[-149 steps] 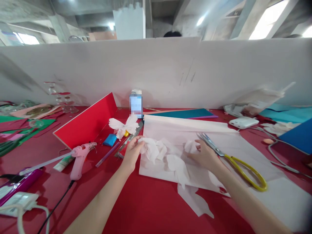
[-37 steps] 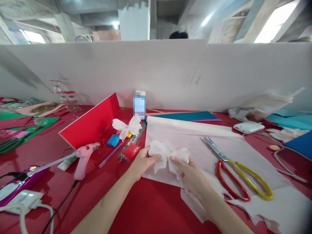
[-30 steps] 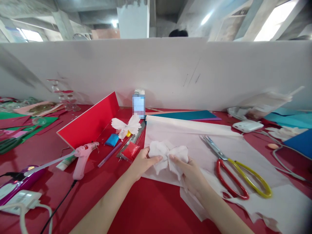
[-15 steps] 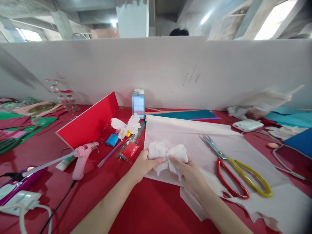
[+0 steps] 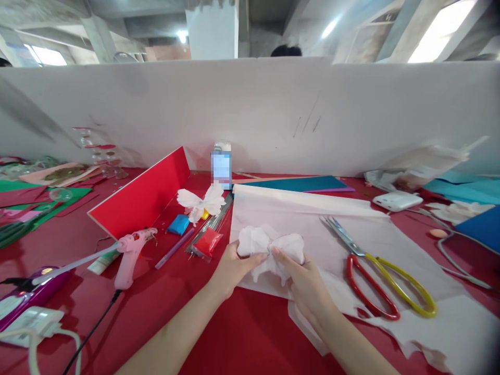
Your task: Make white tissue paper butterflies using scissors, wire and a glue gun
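Note:
A bunch of white tissue paper petals (image 5: 270, 247), gathered like a bow, is held between both hands just above a large white tissue sheet (image 5: 308, 229). My left hand (image 5: 233, 268) pinches its left half, thumb pressed at the gathered middle. My right hand (image 5: 302, 281) grips the right half, with its fingers closed under the paper. A finished white paper flower (image 5: 199, 200) lies further back on the red table (image 5: 242, 338).
Large scissors (image 5: 375, 273) with red and yellow handles lie on the sheet to the right. A pink glue gun (image 5: 128, 255), a red packet (image 5: 209, 243), a blue packet (image 5: 178, 224), metal wires and a red board (image 5: 140, 195) are on the left. A white partition wall stands behind.
Both hands have picked up the loose petals and bunched them into one bow shape. The scissors, near the right hand five seconds ago, lie on the sheet. In the last second the bunch barely moved.

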### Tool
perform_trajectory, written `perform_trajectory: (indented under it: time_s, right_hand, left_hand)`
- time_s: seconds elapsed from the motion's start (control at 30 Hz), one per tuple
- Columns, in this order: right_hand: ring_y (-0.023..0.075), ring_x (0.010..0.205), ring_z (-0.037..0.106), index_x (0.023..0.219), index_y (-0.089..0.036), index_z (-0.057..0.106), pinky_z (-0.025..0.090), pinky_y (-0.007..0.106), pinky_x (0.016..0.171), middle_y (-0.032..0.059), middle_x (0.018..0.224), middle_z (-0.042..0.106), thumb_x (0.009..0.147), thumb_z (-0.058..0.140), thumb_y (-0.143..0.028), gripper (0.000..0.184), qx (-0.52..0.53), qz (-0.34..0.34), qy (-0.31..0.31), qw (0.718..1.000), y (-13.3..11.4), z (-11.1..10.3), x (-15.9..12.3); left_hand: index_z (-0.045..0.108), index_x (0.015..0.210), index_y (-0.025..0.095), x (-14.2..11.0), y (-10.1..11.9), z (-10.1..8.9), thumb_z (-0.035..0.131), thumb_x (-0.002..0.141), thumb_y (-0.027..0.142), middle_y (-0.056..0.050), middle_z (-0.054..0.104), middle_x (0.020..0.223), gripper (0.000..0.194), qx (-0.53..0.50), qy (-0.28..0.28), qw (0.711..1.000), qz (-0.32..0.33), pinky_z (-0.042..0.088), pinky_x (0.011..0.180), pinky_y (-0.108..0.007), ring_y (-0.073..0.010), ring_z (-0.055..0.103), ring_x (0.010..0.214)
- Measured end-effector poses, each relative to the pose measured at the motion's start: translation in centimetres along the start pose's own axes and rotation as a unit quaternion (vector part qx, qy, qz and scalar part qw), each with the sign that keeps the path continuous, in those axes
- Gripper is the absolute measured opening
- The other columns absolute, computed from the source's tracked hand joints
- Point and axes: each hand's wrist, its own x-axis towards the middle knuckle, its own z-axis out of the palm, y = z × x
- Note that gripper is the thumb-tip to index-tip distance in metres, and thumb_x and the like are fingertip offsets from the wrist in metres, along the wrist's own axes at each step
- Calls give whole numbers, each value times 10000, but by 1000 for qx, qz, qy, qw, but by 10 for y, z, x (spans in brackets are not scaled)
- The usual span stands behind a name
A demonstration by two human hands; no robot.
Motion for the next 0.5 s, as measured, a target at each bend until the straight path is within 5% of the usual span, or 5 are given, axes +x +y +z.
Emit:
perform_trajectory:
  time_s: [0.5]
  right_hand:
    - [165,612,579,781,-140,668,419,228,481,54,695,651,591,800,-434,374,-54,27,-33,998,-6,0,-2]
  left_hand:
    - [671,991,129,1,2,-4,753,668,258,-116,721,988,358,47,19,999,-13,529,770,-323,-244,676,895]
